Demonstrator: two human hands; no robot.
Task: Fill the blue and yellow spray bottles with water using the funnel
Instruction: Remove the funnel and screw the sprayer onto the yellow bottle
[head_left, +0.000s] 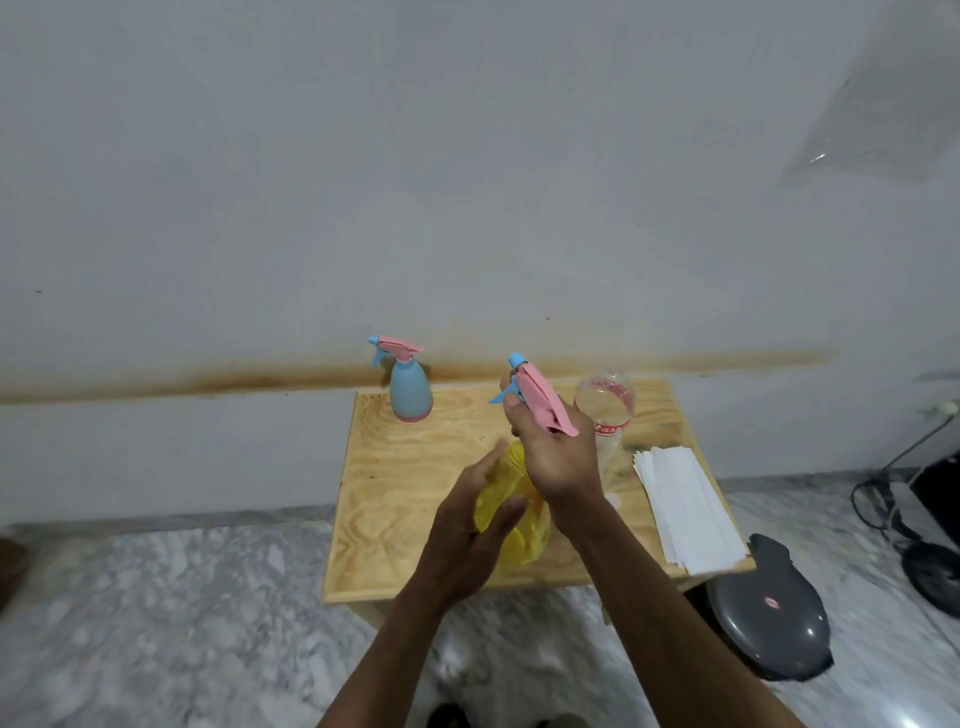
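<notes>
Both hands (511, 486) near table edge (457, 592)

Wooden table (395, 499) bears blue bottle (411, 387), papers (685, 506).

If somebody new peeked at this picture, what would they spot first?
Probably the two hands in the middle: the left hand steadies a see-through yellow plastic bottle on the small wooden table, while the right hand holds a pink and blue spray head just above it. Next, the light blue spray bottle with a pink top standing at the table's far edge near the wall.
</notes>
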